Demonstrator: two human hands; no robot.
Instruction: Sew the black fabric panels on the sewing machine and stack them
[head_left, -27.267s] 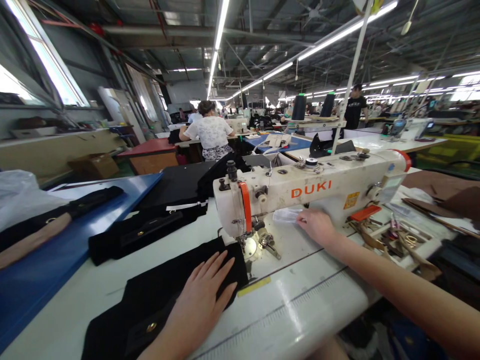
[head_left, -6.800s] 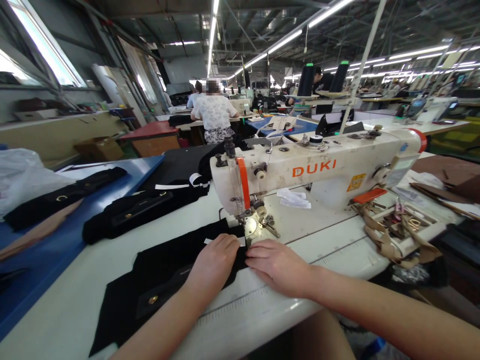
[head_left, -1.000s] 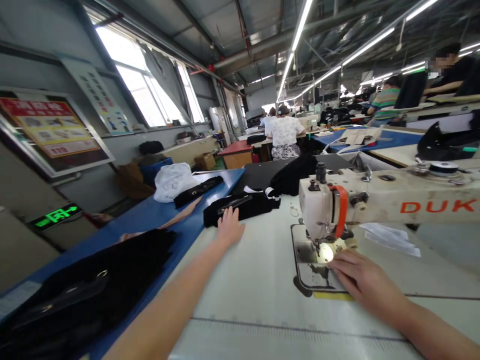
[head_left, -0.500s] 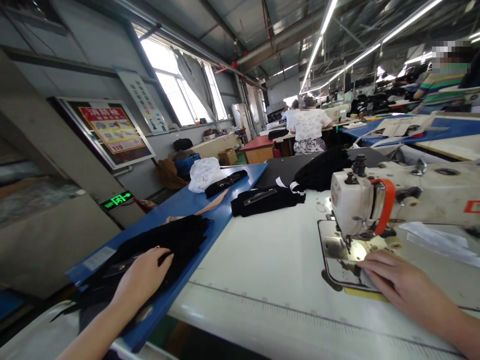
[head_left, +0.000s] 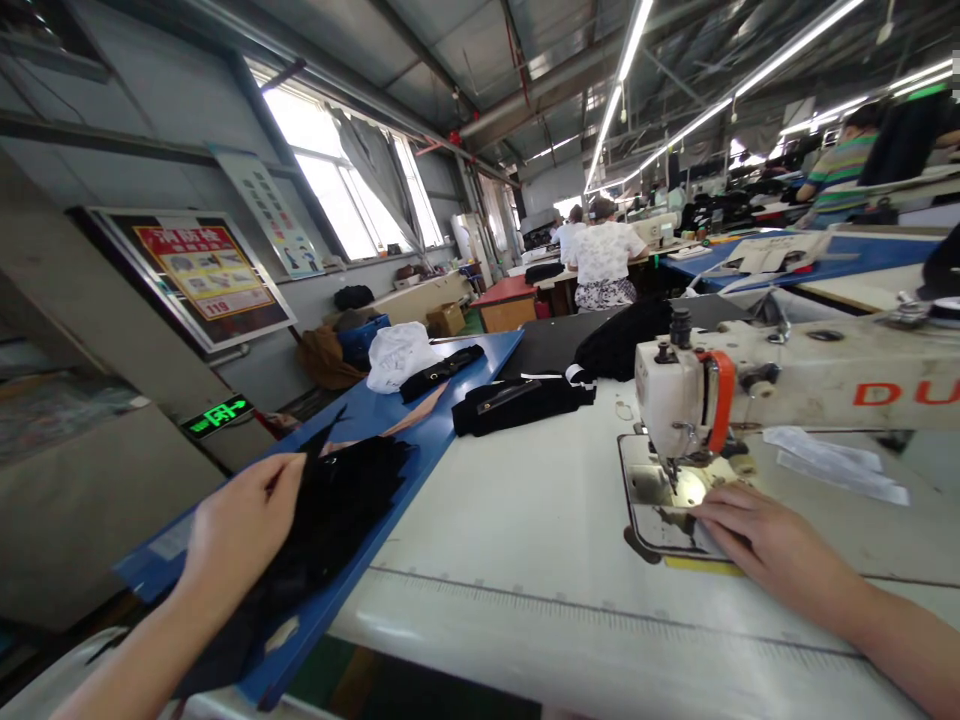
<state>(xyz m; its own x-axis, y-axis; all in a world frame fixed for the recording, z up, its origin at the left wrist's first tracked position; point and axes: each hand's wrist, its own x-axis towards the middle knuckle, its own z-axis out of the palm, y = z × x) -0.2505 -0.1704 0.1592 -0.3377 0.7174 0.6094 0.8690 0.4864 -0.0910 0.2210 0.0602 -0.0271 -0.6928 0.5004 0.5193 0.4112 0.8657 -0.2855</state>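
My left hand (head_left: 244,520) is closed on the edge of a black fabric piece (head_left: 318,442), lifting it above a black fabric pile (head_left: 360,495) on a blue board (head_left: 442,430). My right hand (head_left: 772,540) rests beside the needle of a white sewing machine (head_left: 660,385). Its fingers are bent and pressed together, with the tips on the metal needle plate (head_left: 646,487); whether something thin lies under them is hidden. The machine's lamp lights the plate near those fingertips.
Another black fabric piece with a zip-like strip (head_left: 517,403) lies across the pale table (head_left: 510,520). White strips (head_left: 832,465) sit under the machine arm. A white plastic bag (head_left: 401,355) is on the blue board. A person in a white top (head_left: 606,250) sits farther off.
My left hand has gone from lying over the black pile to gripping and raising one fabric piece. My right hand stays by the needle plate. The view has shifted slightly right.
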